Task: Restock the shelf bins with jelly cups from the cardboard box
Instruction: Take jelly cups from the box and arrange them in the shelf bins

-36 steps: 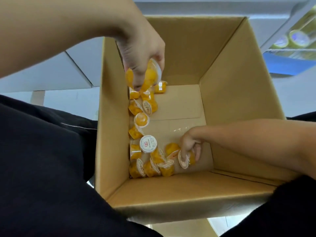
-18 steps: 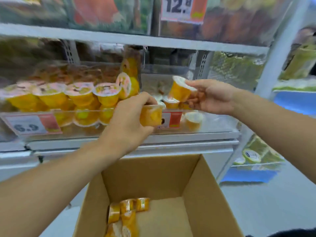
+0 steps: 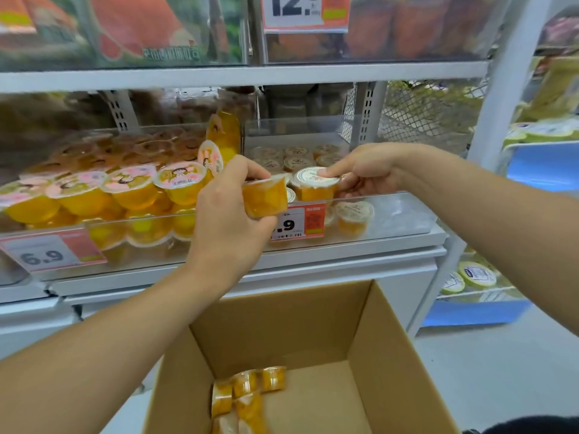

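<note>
- Up at the shelf, the left hand [image 3: 228,220] grips an orange jelly cup [image 3: 264,197], thumb over its top and fingers curled round the side, just in front of the clear bin [image 3: 391,214].
- Beside it, the right hand [image 3: 365,170] pinches a second cup [image 3: 316,184], one fingertip on its white lid and the others curled behind the cup (the thumb is hidden); this cup sits at the bin's front edge, above the clear front wall.
- Behind both hands, more small white-lidded cups [image 3: 296,159] lie in rows inside the same bin, and one cup [image 3: 354,216] rests low behind the front wall, below the right hand.
- To the left of the left hand, a neighbouring bin is heaped with larger yellow cups with pink lids [image 3: 131,191].
- A price tag [image 3: 297,223] hangs under the left hand's cup, partly covered by the hand.
- Below both forearms, the cardboard box [image 3: 391,371] stands open, with a few jelly cups [image 3: 247,393] in its near left corner.
</note>
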